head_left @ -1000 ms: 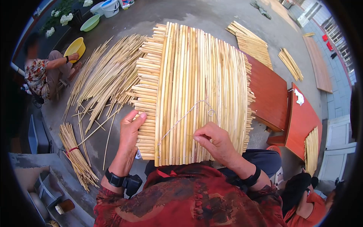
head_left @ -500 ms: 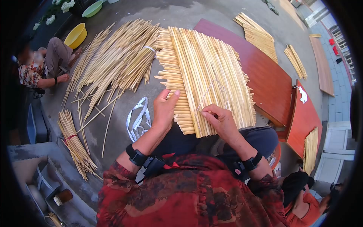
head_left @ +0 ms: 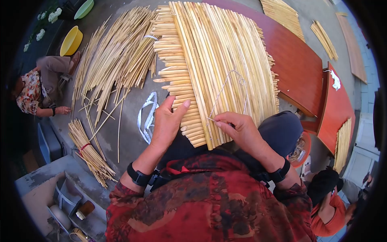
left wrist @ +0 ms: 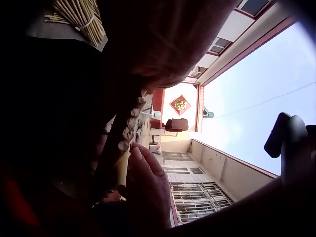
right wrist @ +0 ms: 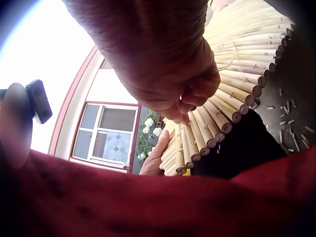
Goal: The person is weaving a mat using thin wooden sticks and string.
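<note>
A mat of pale stalks (head_left: 238,52), with a crosswise layer sticking out along its left side, slopes over the person's lap. My left hand (head_left: 166,124) grips its near left edge, thumb on top and fingers hidden underneath. At the near end, my right hand (head_left: 244,131) pinches a thin needle (head_left: 211,119) between thumb and forefinger, close over the outermost long stalks. Thin thread (head_left: 219,93) loops loosely across the mat. Small stitches cross the stalks (right wrist: 217,116) near their cut ends in the right wrist view, where the right hand (right wrist: 163,64) covers the needle.
Loose stalks (head_left: 117,48) and a tied bundle (head_left: 90,153) lie on the ground at left, near a white strap (head_left: 148,121). Reddish boards (head_left: 294,76) stand at right. Another person (head_left: 38,92) sits at far left; someone in orange (head_left: 328,213) is at lower right.
My right hand has moved left across the mat to its near left edge with the needle. The mat has tilted, and my left hand has shifted right along with it.
</note>
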`<state>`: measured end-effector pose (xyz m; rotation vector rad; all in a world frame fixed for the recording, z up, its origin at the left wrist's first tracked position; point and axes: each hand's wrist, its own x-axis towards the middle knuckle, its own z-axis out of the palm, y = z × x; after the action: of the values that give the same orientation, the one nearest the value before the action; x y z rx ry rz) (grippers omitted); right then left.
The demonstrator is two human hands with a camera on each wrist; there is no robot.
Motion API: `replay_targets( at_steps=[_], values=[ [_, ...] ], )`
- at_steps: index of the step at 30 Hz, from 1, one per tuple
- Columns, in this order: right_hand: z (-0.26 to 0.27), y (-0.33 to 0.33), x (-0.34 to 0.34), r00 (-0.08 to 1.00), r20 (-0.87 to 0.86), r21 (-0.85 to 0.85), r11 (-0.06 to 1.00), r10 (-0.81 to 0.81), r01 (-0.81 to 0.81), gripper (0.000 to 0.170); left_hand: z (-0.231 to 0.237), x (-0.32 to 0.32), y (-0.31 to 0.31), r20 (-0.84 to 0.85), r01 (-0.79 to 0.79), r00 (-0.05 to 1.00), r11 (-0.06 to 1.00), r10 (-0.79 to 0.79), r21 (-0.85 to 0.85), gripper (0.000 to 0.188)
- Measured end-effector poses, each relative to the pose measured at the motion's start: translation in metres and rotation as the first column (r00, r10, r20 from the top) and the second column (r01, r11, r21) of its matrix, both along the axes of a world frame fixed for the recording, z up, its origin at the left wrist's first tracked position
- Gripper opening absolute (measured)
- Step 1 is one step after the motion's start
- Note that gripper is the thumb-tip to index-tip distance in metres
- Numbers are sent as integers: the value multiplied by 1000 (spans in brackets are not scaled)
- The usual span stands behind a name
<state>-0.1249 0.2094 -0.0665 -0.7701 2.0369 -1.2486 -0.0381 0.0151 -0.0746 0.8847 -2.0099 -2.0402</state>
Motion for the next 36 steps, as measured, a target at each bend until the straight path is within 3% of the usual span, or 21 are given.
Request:
replay_targets(
  at_steps=[16, 22, 27, 36],
  values=[
    [7, 3, -18, 983, -58, 1, 985, 175, -175, 16, 3, 2, 7, -54, -33, 998, 988, 42, 154, 26],
    [9, 2, -19, 985, 21, 1, 985, 172, -172, 17, 1, 2, 7, -74, -10, 997, 989, 21, 151, 27],
    [6, 4, -25, 970, 202, -5, 990, 138, -140, 17, 1, 1, 7, -69, 0, 998, 994, 8, 109, 28],
    [7, 3, -26, 962, 220, -3, 986, 162, -165, 17, -3, 2, 7, -104, 19, 995, 990, -5, 138, 31]
  ],
)
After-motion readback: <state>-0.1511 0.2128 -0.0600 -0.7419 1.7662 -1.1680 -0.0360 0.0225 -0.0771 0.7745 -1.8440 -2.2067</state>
